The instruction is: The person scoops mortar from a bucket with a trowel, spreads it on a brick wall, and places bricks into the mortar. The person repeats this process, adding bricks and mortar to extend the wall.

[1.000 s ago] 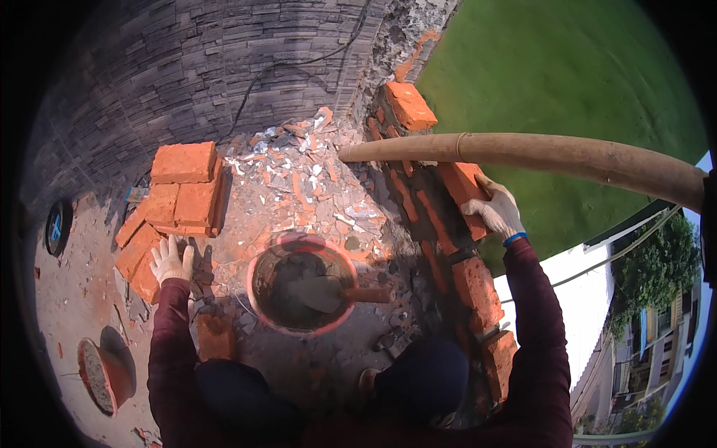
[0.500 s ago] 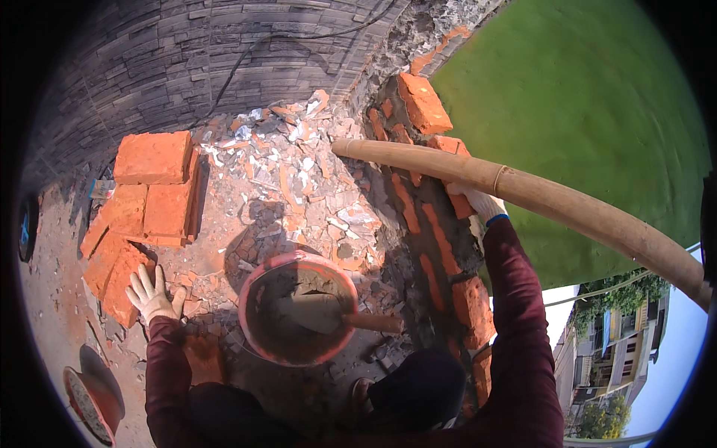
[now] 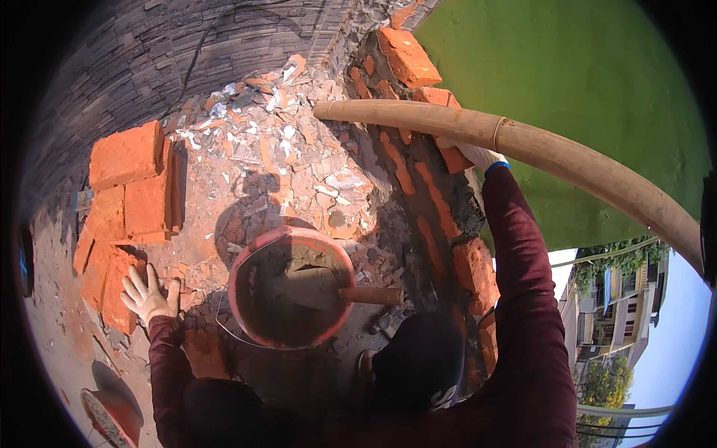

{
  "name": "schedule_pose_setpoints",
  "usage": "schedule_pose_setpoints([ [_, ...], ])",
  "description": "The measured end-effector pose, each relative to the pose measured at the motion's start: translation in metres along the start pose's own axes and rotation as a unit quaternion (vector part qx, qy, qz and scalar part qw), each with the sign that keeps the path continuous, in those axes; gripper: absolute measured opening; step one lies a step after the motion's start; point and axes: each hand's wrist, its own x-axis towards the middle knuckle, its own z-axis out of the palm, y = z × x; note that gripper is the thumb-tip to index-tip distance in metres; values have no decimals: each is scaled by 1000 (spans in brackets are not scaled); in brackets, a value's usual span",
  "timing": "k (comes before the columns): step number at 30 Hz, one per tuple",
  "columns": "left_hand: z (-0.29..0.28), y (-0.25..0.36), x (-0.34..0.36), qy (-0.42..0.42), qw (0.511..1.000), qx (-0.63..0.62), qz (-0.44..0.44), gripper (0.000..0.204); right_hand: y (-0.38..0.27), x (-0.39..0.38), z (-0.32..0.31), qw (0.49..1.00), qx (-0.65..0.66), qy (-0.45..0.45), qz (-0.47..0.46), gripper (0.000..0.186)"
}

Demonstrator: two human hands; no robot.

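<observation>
My gloved left hand [image 3: 151,297] rests with spread fingers at the lower edge of a pile of orange bricks [image 3: 124,153]. My gloved right hand [image 3: 479,154] reaches to a brick [image 3: 454,160] on the low brick-and-mortar course [image 3: 422,190]; the thick bamboo pole [image 3: 575,168] crosses above it and hides its fingers. Between my arms stands a red bucket [image 3: 236,276] of grey mortar, with a trowel [image 3: 371,296] lying in it, handle to the right.
Rubble [image 3: 261,149] covers the ground before a grey stone-patterned wall [image 3: 112,89]. Green water or a green surface [image 3: 567,75] lies beyond the course. A second bucket [image 3: 112,414] is at lower left. Buildings [image 3: 620,313] show at the right.
My right hand has gone farther forward with the brick along the course, under the pole. My left hand stays spread beside the pile. The view has shifted.
</observation>
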Motion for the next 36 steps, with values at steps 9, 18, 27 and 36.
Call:
schedule_pose_setpoints([
  [9,29,-18,17,19,999,21,24,81,-62,-11,-48,989,-33,-143,17,59],
  [18,127,-147,89,170,974,-46,142,67,-70,-11,-48,997,-13,-73,-25,63],
  [27,-70,0,41,73,842,-450,287,54,-48,-73,-23,987,-38,149,49,40],
  [36,-243,188,-131,103,747,-346,559,30,-202,-265,66,952,256,-98,-137,41],
])
